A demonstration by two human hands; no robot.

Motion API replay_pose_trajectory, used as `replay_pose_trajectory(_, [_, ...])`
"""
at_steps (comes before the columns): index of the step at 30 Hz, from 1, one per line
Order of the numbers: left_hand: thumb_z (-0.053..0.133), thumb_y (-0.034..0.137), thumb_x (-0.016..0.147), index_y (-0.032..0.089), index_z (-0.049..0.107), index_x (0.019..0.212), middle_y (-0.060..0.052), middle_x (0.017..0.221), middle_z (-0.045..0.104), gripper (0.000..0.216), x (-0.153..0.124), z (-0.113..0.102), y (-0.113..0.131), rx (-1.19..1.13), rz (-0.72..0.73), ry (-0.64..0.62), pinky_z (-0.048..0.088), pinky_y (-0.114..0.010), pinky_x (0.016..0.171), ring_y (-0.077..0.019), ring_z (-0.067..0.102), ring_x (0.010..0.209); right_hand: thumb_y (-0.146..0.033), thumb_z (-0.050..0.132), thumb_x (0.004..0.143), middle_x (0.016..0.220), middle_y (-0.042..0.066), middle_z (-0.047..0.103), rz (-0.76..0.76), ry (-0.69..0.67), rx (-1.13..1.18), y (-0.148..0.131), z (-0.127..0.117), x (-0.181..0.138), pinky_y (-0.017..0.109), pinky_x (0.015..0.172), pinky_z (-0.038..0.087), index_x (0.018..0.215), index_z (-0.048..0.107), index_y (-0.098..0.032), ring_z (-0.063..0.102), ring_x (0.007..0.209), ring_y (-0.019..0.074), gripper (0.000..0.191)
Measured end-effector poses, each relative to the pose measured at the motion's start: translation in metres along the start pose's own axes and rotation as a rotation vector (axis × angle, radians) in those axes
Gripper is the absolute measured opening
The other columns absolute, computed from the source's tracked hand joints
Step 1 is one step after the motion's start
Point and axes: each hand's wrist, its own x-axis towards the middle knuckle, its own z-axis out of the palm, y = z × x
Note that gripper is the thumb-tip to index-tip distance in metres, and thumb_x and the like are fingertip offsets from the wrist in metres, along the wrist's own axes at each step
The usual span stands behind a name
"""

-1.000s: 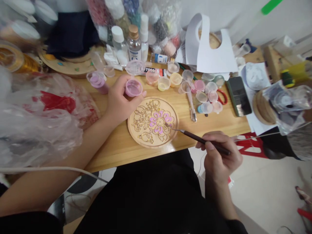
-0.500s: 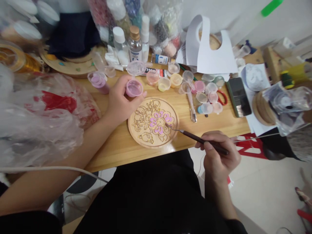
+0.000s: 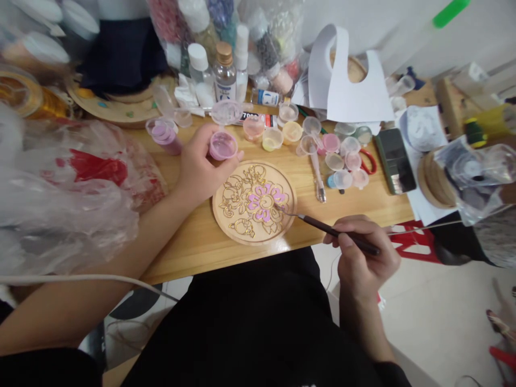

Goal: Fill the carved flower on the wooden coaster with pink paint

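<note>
A round wooden disc (image 3: 253,202) is seen lying flat on the tabletop (image 3: 355,201), close to its near edge. Gold outline work covers the disc face, and a flower at its centre is filled with lilac colour.

The right hand (image 3: 365,258) is held off the tabletop's near edge, its grip closed on a thin dark-handled tool (image 3: 326,230). The tool is laid at a low slant up and to the left, and its fine metal tip is placed on the right side of the lilac flower.

The left hand (image 3: 201,166) is rested on the tabletop just beyond the disc's far left rim. Its grip is closed around a small lilac cup (image 3: 222,145), held upright with the mouth open to view; pale pink content is seen inside.

Beyond the disc, a cluster of small cups (image 3: 322,145) in pink, yellow, peach and clear is spread over the tabletop. A second tool with a pale handle (image 3: 316,172) is laid among them. A dark phone (image 3: 394,159) is placed flat to the right of the cups, partly beside red scissor handles (image 3: 368,160). Bottles (image 3: 223,75) are stood at the far edge, one with a wooden cap. Crumpled clear plastic (image 3: 68,199) is heaped at the left, with red showing through it.
</note>
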Motion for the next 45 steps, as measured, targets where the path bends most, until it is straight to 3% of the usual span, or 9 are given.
replay_pose_trajectory(9, [0.096,0.041,0.095,0.027,0.068,0.102,0.003,0.095,0.073,0.032,-0.001,-0.005,0.006,-0.021,-0.081,-0.051,0.071,-0.037,0.084,-0.0169,0.074,0.083,-0.018,0.077,0.095,0.083,0.001,0.075,-0.005,0.013,0.024,-0.002,0.003,0.002,0.030,0.052,0.053,0.094,0.081,-0.023,0.070,0.062,0.0162,0.007])
replay_pose_trajectory(13, [0.093,0.042,0.099,0.028,0.068,0.104,0.003,0.097,0.075,0.029,-0.002,-0.007,0.006,0.005,-0.080,-0.068,0.073,-0.037,0.088,-0.0179,0.078,0.090,-0.021,0.077,0.094,0.082,0.001,0.074,0.001,0.035,0.024,-0.003,0.004,0.002,0.030,0.051,0.052,0.093,0.081,-0.024,0.069,0.059,0.0166,0.005])
replay_pose_trajectory(18, [0.091,0.044,0.102,0.027,0.068,0.108,0.002,0.099,0.074,0.029,-0.002,-0.007,0.004,0.003,-0.079,-0.090,0.072,-0.038,0.091,-0.0194,0.080,0.097,-0.012,0.075,0.094,0.082,-0.001,0.074,-0.034,0.022,0.087,-0.001,0.002,0.001,0.029,0.052,0.052,0.097,0.083,-0.024,0.070,0.060,0.0151,0.014])
replay_pose_trajectory(24, [0.094,0.043,0.099,0.026,0.069,0.110,0.004,0.098,0.073,0.032,-0.003,-0.006,-0.004,-0.060,-0.020,-0.076,0.072,-0.032,0.089,-0.0155,0.077,0.090,-0.009,0.074,0.093,0.084,-0.001,0.075,-0.047,0.011,0.086,0.002,0.004,0.002,0.028,0.053,0.053,0.098,0.084,-0.023,0.071,0.061,0.0147,0.019])
replay_pose_trajectory(29, [0.093,0.041,0.098,0.023,0.070,0.113,0.001,0.102,0.070,0.033,-0.003,-0.004,-0.010,-0.069,0.025,-0.077,0.069,-0.035,0.092,-0.0166,0.074,0.090,-0.008,0.073,0.093,0.083,-0.001,0.074,-0.055,0.023,0.090,0.001,0.005,0.003,0.028,0.052,0.053,0.098,0.084,-0.024,0.070,0.061,0.0148,0.019])
replay_pose_trajectory(35, [0.087,0.033,0.092,0.019,0.070,0.108,0.003,0.095,0.069,0.027,0.000,-0.002,-0.008,-0.030,0.095,-0.025,0.060,-0.025,0.073,-0.0124,0.068,0.080,-0.010,0.074,0.093,0.082,-0.001,0.074,-0.050,0.025,0.093,0.000,0.005,0.003,0.028,0.052,0.052,0.097,0.084,-0.023,0.070,0.060,0.0142,0.017])
replay_pose_trajectory(45, [0.087,0.039,0.094,0.019,0.069,0.106,0.003,0.093,0.067,0.029,0.001,-0.002,-0.005,-0.012,0.088,-0.014,0.059,-0.025,0.072,-0.0121,0.069,0.080,-0.010,0.074,0.093,0.083,-0.001,0.074,-0.042,0.022,0.085,0.000,0.003,0.001,0.028,0.054,0.052,0.098,0.083,-0.024,0.068,0.063,0.0141,0.018])
